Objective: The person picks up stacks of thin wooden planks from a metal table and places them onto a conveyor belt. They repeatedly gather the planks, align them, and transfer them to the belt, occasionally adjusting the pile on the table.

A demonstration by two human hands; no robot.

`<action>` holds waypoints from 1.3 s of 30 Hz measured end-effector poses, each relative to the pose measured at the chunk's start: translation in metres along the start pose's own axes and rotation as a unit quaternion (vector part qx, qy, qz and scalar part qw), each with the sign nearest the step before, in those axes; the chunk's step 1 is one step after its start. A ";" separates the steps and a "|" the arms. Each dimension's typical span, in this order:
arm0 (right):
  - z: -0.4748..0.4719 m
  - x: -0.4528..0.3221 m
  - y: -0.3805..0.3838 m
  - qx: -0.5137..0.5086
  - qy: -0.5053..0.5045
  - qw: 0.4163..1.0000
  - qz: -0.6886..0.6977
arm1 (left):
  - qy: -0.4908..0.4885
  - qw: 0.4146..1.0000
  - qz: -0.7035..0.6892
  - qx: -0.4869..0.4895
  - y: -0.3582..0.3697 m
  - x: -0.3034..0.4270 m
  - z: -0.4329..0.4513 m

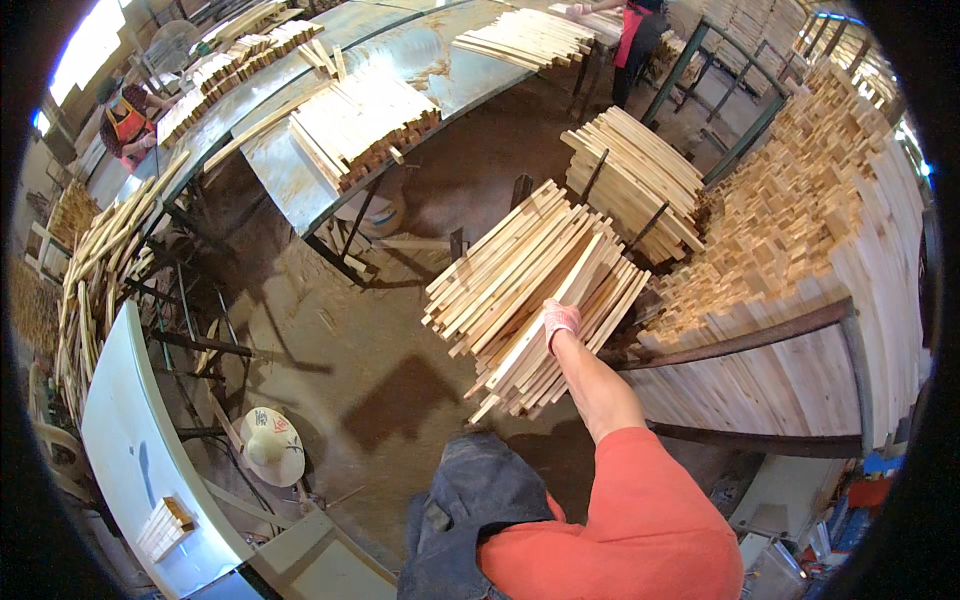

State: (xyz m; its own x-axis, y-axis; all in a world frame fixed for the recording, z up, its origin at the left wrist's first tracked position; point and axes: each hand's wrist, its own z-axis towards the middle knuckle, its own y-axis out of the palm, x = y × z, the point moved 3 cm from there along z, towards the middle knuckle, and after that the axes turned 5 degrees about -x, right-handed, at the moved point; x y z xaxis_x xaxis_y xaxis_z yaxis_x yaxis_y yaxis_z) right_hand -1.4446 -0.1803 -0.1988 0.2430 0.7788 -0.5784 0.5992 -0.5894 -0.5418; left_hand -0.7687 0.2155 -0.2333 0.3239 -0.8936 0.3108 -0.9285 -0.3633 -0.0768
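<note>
My right hand, in a pinkish knit glove, rests its fingers on light wooden strips at the near right part of a stack. Whether the fingers close round a strip cannot be made out. The strips there lie loosely, some shifted apart and jutting towards me. Behind this stack stands another stack of wooden strips between dark upright posts. My left hand is out of view; a dark apron and an orange-red sleeve show below.
Metal-topped tables bear wooden strips at the upper left. A large wood pile in a metal frame stands right. A pale machine table and a conical hat are at left. Two other people stand farther off, upper left and top right.
</note>
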 end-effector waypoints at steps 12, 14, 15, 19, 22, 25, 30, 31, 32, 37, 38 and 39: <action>0.043 0.017 0.045 -0.059 -0.082 0.988 -0.114 | -0.016 0.998 0.062 -0.008 0.050 0.058 -0.005; 0.046 0.014 0.050 -0.093 -0.095 0.983 -0.125 | -0.008 0.998 0.055 -0.012 0.047 0.059 -0.006; 0.048 0.012 0.056 -0.113 -0.106 0.979 -0.134 | -0.001 0.999 0.045 -0.014 0.040 0.055 -0.010; 0.123 0.083 0.069 -0.097 -0.171 0.980 0.040 | 0.058 0.997 0.001 -0.052 0.005 0.066 -0.009; -0.005 0.076 0.077 -0.248 -0.132 0.936 0.214 | 0.118 0.991 -0.062 -0.028 -0.005 0.075 -0.018; -0.092 0.076 0.065 -0.272 -0.108 0.934 0.205 | 0.177 0.983 -0.051 0.018 0.016 0.134 -0.031; -0.173 0.078 0.153 -0.423 -0.047 0.881 0.206 | 0.222 0.966 -0.112 -0.075 0.008 0.161 -0.038; -0.220 0.069 0.166 -0.423 -0.070 0.887 0.170 | 0.245 0.959 -0.109 -0.095 -0.002 0.166 -0.040; -0.251 0.061 0.184 -0.468 -0.082 0.866 0.157 | 0.269 0.950 -0.105 -0.115 -0.013 0.174 -0.045; -0.442 0.043 0.276 -0.608 -0.190 0.771 -0.002 | 0.359 0.909 -0.142 -0.158 -0.079 0.206 -0.103; -0.492 0.039 0.290 -0.629 -0.224 0.743 -0.039 | 0.371 0.892 -0.184 -0.179 -0.091 0.204 -0.101; -0.538 0.038 0.305 -0.647 -0.258 0.713 -0.077 | 0.380 0.887 -0.195 -0.174 -0.101 0.205 -0.105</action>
State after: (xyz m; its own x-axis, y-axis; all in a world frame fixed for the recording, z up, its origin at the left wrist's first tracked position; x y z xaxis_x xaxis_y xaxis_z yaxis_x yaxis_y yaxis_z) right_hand -0.8426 -0.2152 -0.0581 -0.0145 0.4331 -0.9012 0.8716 0.4471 0.2009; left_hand -0.6271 0.0969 -0.0623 0.5404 -0.2329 0.8085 -0.8149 -0.3844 0.4338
